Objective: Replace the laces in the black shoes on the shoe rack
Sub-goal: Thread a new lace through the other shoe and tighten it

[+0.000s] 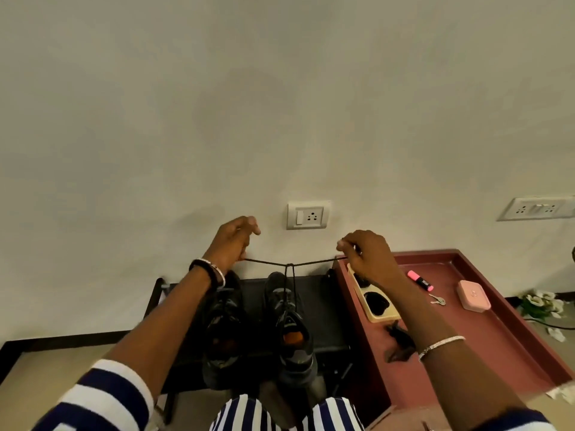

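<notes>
A black lace [289, 262] is held taut between two hands above the black shoes [289, 325], stood side by side on the shoe rack [320, 293] at six o'clock of a wall socket [308, 215]. One end is pinched in the left hand [231, 241] at nine o'clock of the crossing, the other in the curled fingers of the right hand [367, 253] at three o'clock; two strands are seen dropping from the crossing to one shoe. The lace is judged light, soft and limp, best taken near its tips, and liable to slip if slackened. No brand can be read; the label on a pink highlighter [420, 280], laid at three o'clock of the shoes, is too small to make out
</notes>
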